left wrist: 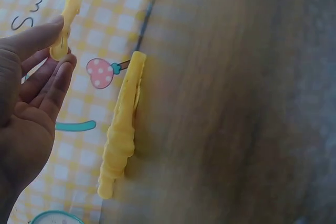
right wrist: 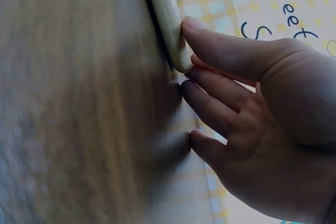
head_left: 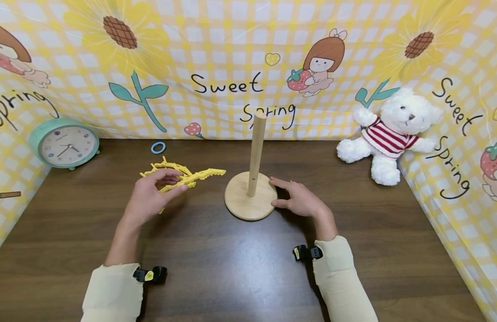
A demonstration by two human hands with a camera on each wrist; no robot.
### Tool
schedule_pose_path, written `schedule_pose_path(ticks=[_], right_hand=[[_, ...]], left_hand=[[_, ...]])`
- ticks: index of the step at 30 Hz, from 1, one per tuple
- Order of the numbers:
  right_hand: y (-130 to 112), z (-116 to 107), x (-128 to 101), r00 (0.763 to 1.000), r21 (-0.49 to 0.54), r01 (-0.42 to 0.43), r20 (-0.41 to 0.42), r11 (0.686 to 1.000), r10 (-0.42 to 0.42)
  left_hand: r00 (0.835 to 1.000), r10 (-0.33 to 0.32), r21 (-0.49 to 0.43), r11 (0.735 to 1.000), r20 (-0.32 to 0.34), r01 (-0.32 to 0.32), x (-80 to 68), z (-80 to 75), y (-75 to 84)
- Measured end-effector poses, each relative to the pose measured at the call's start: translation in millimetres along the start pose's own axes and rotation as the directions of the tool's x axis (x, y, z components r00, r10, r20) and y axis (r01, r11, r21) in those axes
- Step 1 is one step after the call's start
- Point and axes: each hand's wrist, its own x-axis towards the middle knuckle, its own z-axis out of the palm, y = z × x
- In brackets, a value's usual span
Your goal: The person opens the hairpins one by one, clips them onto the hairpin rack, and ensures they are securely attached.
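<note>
a bright yellow, jagged-toothed plastic ring [head_left: 180,175] is pinched at its near edge by the left hand [head_left: 149,197], just left of the round wooden base [head_left: 250,197] with its upright peg. the right hand [head_left: 300,200], fingers straight, presses the base's right rim. bare dark wooden table [head_left: 232,268] lies open toward the person.

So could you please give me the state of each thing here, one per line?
Left hand: pinching a yellow ring, lifted.
Right hand: fingers straight, against the stand's base.
Stand: upright, peg bare.
Blue ring: flat on the table.
Clock: upright.
Teddy: leaning on the backdrop.
</note>
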Motion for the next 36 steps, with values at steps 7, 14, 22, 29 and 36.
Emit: schedule_pose_path(ticks=[7, 14, 22, 29, 36], right_hand=[[0.4, 0.2, 1.4, 1.000, 0.006, -0.016, 0.010, 1.000, 0.016], [0.2, -0.6, 2.3, 1.000, 0.004, -0.020, 0.013, 1.000, 0.020], [-1.0, -1.2, 1.6, 0.999, 0.004, -0.030, 0.013, 1.000, 0.030], [0.1, -0.3, 2.6, 0.999, 0.008, -0.044, 0.016, 0.999, 0.044], [-0.8, -0.4, 1.3, 0.999, 0.010, -0.047, 0.016, 0.999, 0.047]], left_hand=[[0.992, 0.127, 0.064, 0.990, -0.006, -0.127, 2.1, 5.6, 3.3], [0.977, 0.213, 0.074, 0.975, -0.018, -0.211, 4.0, 13.8, 6.3], [0.969, 0.243, 0.065, 0.967, 0.040, -0.245, 9.0, 27.7, 11.3], [0.964, 0.261, 0.079, 0.961, 0.046, -0.264, 13.1, 35.6, 13.6], [0.961, 0.260, 0.073, 0.961, 0.095, -0.267, 17.5, 46.3, 17.7]])
